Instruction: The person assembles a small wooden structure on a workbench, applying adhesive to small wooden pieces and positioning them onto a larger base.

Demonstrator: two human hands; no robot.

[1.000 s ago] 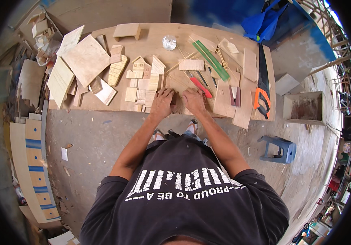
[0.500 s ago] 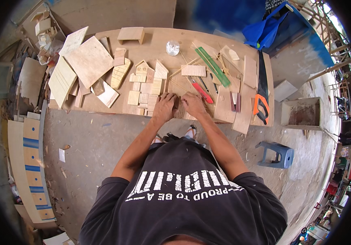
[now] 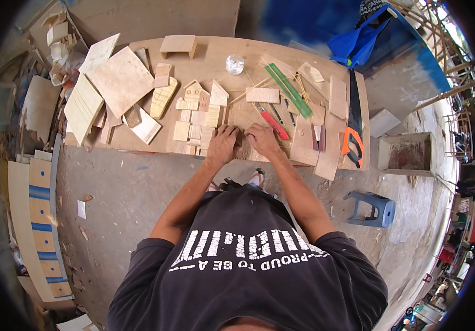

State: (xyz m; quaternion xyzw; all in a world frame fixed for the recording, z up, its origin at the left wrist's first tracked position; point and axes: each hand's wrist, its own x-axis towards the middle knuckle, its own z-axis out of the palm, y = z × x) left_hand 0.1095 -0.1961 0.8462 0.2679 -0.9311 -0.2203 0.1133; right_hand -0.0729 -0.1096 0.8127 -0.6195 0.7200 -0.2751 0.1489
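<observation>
My left hand [image 3: 224,144] rests at the right edge of a cluster of small wooden blocks [image 3: 195,131], its fingers bent and close together. A small brownish wooden piece [image 3: 238,141] shows by its thumb side. Just to the right, my right hand [image 3: 261,139] is curled low over the worktable [image 3: 154,142], fingertips turned inward; what lies under them is too small to make out. Behind the block cluster lies a house-shaped wooden piece [image 3: 192,92] with little windows, beside a slant-topped block [image 3: 219,94]. A red utility knife [image 3: 274,123] lies beyond my right hand.
A green ruler [image 3: 288,89], thin sticks and a plank [image 3: 263,96] lie beyond the knife. An orange-handled saw [image 3: 354,132] lies at the right end. Wooden boards [image 3: 120,78] are heaped at left. A clear round container [image 3: 234,64] stands behind; a blue stool [image 3: 374,209] is on the floor.
My right hand's fingers have shifted very slightly, and the whole view has moved a little. My left hand stays by the blocks.
</observation>
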